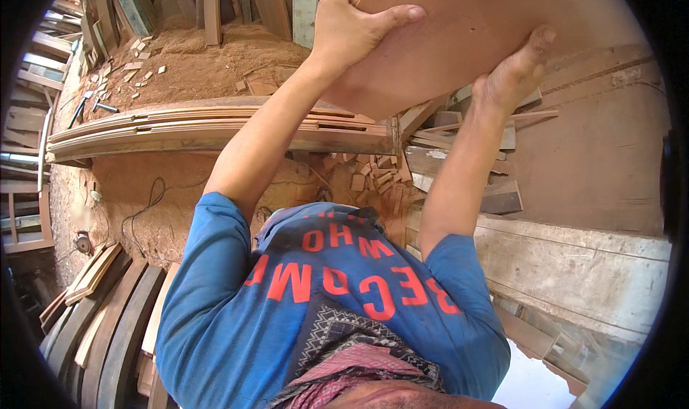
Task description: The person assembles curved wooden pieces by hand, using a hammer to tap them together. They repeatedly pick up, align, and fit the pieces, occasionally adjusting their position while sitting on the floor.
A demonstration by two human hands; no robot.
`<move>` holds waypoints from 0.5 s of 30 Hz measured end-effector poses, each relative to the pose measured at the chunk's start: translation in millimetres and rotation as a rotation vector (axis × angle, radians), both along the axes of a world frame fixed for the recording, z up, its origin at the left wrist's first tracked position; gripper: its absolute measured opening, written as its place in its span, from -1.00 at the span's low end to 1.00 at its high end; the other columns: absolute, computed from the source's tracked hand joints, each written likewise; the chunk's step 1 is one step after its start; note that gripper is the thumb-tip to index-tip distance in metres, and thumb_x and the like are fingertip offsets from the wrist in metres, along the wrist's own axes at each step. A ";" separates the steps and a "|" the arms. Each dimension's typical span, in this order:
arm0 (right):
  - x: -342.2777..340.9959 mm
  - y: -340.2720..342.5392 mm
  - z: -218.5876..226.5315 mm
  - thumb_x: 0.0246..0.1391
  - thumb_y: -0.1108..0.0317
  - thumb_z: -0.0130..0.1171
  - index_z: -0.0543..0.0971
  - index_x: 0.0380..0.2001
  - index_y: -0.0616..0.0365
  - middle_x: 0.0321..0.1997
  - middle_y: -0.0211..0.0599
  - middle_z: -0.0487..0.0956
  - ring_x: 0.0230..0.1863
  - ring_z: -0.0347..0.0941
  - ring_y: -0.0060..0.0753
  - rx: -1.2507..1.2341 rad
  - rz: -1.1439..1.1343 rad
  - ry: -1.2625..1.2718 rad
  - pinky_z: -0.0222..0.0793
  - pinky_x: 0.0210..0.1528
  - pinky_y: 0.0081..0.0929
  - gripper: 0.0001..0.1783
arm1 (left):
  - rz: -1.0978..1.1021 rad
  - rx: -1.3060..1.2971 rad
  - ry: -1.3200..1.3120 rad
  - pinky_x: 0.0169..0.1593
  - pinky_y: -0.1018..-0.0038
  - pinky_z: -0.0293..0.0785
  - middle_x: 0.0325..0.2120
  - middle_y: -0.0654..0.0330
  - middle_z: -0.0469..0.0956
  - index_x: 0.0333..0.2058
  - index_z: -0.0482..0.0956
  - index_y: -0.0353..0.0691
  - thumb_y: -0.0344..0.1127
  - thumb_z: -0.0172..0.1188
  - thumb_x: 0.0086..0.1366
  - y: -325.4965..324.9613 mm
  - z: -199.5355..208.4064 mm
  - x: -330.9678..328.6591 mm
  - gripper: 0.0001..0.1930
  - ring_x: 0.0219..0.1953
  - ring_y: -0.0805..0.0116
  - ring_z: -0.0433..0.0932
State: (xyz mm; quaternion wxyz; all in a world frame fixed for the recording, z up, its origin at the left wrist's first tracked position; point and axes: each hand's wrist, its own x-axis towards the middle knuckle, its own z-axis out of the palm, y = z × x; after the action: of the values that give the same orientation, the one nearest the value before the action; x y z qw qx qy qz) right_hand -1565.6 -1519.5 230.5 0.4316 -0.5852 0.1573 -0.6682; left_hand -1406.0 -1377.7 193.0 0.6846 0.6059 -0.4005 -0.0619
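A wide reddish-brown wooden board (pixel 445 43) is raised in front of me at the upper edge of the view. My left hand (pixel 352 25) is closed around its left edge, with the thumb lying flat on the face turned toward me. On the other side, my right hand (pixel 513 75) grips the board's right edge; most of its fingers are hidden behind the wood. The board's far end runs out of the picture. Below its lower edge lies a stack of long, thin wooden pieces (pixel 230 125) on a low bench.
Sawdust (pixel 208 61) and small offcuts cover the ground at the far left, where a hammer (pixel 105 106) lies. A heap of wood blocks (pixel 379 172) sits below the bench. Planks (pixel 122 330) lean at the lower left. A pale beam (pixel 574 265) runs along the right.
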 end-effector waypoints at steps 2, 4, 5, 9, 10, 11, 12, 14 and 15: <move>5.3 -14.0 2.4 0.27 -0.43 0.19 0.43 0.30 0.40 0.26 -0.12 0.57 0.16 0.58 -0.18 -0.014 0.085 0.018 0.53 0.20 -0.29 0.01 | -0.028 -0.067 0.102 -0.07 0.38 0.66 -0.20 0.07 0.75 -0.10 0.67 -0.37 0.03 0.63 0.12 -18.2 -22.2 0.2 -0.40 -0.17 0.36 0.72; 10.9 -28.8 -8.3 0.26 -0.39 0.24 0.51 0.17 0.38 0.12 -0.15 0.64 0.06 0.61 -0.25 -0.078 0.062 0.068 0.55 0.10 -0.33 -0.08 | -0.046 -0.111 0.171 -0.11 0.41 0.67 -0.21 0.08 0.76 -0.08 0.67 -0.40 -0.01 0.65 0.11 -24.3 -41.2 -4.8 -0.40 -0.21 0.39 0.73; 17.8 -38.8 -19.3 0.25 -0.35 0.29 0.58 0.07 0.36 0.00 -0.17 0.69 -0.01 0.63 -0.28 -0.145 0.003 0.107 0.54 0.06 -0.34 -0.15 | -0.045 -0.131 0.187 -0.13 0.41 0.68 -0.22 0.08 0.76 -0.06 0.66 -0.40 -0.04 0.64 0.14 -20.6 -50.5 -7.2 -0.41 -0.23 0.40 0.73; 34.9 -49.6 -47.9 0.26 -0.20 0.36 0.67 -0.11 0.37 -0.19 -0.22 0.75 -0.10 0.63 -0.42 -0.189 -0.051 0.184 0.50 -0.02 -0.38 -0.32 | -0.016 -0.114 0.235 -0.08 0.43 0.67 -0.19 0.10 0.77 -0.03 0.65 -0.38 -0.06 0.63 0.17 -14.4 -82.1 -4.4 -0.42 -0.19 0.41 0.72; 39.3 -46.1 -50.7 0.27 -0.18 0.37 0.66 -0.10 0.37 -0.17 -0.22 0.75 -0.10 0.63 -0.43 -0.169 -0.063 0.198 0.50 -0.02 -0.38 -0.33 | -0.012 -0.124 0.244 -0.07 0.43 0.67 -0.19 0.10 0.77 -0.03 0.65 -0.37 -0.06 0.63 0.17 -12.1 -87.7 -2.8 -0.43 -0.17 0.41 0.72; 42.9 -40.0 -53.1 0.27 -0.15 0.38 0.66 -0.09 0.36 -0.16 -0.23 0.74 -0.11 0.62 -0.43 -0.149 -0.075 0.212 0.49 -0.02 -0.39 -0.35 | -0.008 -0.134 0.253 -0.06 0.43 0.66 -0.18 0.10 0.77 -0.03 0.65 -0.37 -0.06 0.63 0.17 -9.6 -92.1 -1.7 -0.43 -0.16 0.41 0.72; 45.9 -33.9 -55.4 0.27 -0.13 0.39 0.66 -0.08 0.36 -0.15 -0.23 0.74 -0.11 0.61 -0.44 -0.130 -0.090 0.228 0.49 -0.02 -0.40 -0.37 | -0.007 -0.145 0.263 -0.05 0.43 0.66 -0.18 0.11 0.77 -0.02 0.65 -0.36 -0.07 0.63 0.17 -7.4 -96.5 -0.8 -0.43 -0.14 0.41 0.72; 52.4 -20.3 -55.9 0.27 -0.14 0.38 0.65 -0.06 0.35 -0.14 -0.23 0.74 -0.12 0.61 -0.42 -0.114 -0.003 0.172 0.50 -0.03 -0.39 -0.36 | 0.006 -0.144 0.256 -0.03 0.42 0.65 -0.18 0.11 0.76 -0.02 0.65 -0.37 -0.09 0.63 0.18 -4.3 -106.8 3.8 -0.45 -0.14 0.41 0.71; 54.6 -16.5 -55.8 0.27 -0.14 0.38 0.65 -0.05 0.35 -0.14 -0.23 0.75 -0.13 0.61 -0.42 -0.106 0.039 0.142 0.50 -0.03 -0.39 -0.36 | 0.011 -0.143 0.251 -0.02 0.42 0.65 -0.18 0.11 0.76 -0.02 0.65 -0.37 -0.10 0.63 0.18 -3.1 -110.2 6.4 -0.45 -0.13 0.41 0.71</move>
State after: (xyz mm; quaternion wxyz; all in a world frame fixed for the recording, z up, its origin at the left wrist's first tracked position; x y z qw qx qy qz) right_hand -1510.9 -1535.9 174.7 0.4007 -0.6561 0.1403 -0.6239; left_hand -1399.6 -1380.8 82.9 0.7711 0.5451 -0.3119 -0.1047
